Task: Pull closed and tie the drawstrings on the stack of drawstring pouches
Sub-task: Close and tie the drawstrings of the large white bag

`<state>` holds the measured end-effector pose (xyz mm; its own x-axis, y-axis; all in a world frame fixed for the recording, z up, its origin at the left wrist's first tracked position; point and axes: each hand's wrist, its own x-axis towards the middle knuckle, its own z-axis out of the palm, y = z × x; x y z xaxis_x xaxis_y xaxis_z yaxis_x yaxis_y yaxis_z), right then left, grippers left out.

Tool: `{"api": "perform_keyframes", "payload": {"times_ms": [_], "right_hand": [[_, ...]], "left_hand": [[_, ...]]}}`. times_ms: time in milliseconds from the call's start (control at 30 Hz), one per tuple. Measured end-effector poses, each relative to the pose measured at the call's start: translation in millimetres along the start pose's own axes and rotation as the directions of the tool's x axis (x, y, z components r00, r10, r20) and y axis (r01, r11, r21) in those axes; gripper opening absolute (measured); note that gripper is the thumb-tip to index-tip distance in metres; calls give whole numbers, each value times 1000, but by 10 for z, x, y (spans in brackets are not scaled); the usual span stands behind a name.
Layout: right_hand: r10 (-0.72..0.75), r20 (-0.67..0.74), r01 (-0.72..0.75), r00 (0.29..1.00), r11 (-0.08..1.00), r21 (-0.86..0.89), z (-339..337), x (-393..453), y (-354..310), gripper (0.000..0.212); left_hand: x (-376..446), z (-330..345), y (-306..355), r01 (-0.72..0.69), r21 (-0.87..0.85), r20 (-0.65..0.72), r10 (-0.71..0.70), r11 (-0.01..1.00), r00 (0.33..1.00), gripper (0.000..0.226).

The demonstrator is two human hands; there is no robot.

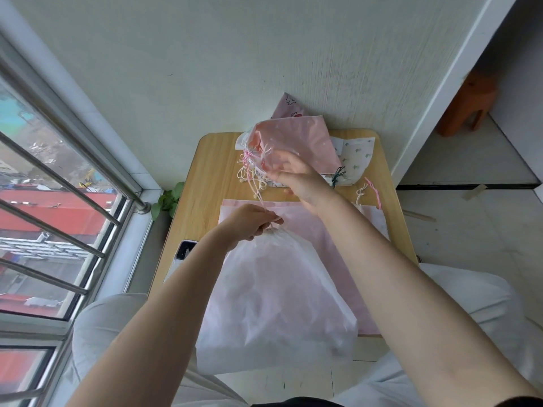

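left hand (252,223) pinches gathered neck and cord of the white pouch (273,295), held over the table (205,177) edge | right hand (293,179), fingers loosely spread, grip unclear, at the cords of the far pouch pile (291,139) | pink pouch (296,221) lies flat beneath | risk: cord (258,193) snagging pile's loose strings, dragging it

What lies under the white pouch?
A flat pink pouch on the table lies under the white pouch, showing past its far and right edges. Whatever else lies beneath is covered.
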<state>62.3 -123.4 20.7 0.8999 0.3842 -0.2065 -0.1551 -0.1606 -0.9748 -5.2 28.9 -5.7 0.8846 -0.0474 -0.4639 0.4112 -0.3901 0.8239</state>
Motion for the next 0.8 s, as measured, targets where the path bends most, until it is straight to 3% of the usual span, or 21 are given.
{"api": "perform_keyframes", "payload": {"times_ms": [67, 133, 233, 300, 400, 500, 667, 800], "right_hand": [[-25, -18, 22, 1000, 984, -177, -27, -30, 101, 25], [12, 50, 3, 999, 957, -289, -18, -87, 213, 17], [-3, 96, 34, 995, 945, -325, 53, -174, 379, 18], [-42, 39, 52, 998, 944, -327, 98, -203, 466, 19], [-46, -35, 31, 998, 934, -357, 96, -197, 498, 10], [-3, 6, 5, 1000, 914, -407, 11, -164, 464, 3], [170, 101, -111, 980, 896, -431, -169, -191, 394, 9], [299, 93, -231, 950, 871, -434, -221, -207, 351, 7]], "left_hand": [[1, -32, 4, 49, -91, 4, -49, 995, 999, 25], [-3, -43, 24, 76, -138, 3, -77, 987, 997, 27], [14, -34, 27, 109, -243, -21, -118, 964, 993, 20], [34, -39, -9, 124, -270, -5, -130, 955, 991, 14], [46, -53, -68, 112, -241, 33, -107, 964, 994, 17], [42, -53, -92, 72, -191, -5, -74, 979, 997, 23], [50, -12, -99, 13, -147, -110, -29, 989, 994, 23], [51, 3, -78, -2, -84, -143, -10, 996, 990, 24]]}}
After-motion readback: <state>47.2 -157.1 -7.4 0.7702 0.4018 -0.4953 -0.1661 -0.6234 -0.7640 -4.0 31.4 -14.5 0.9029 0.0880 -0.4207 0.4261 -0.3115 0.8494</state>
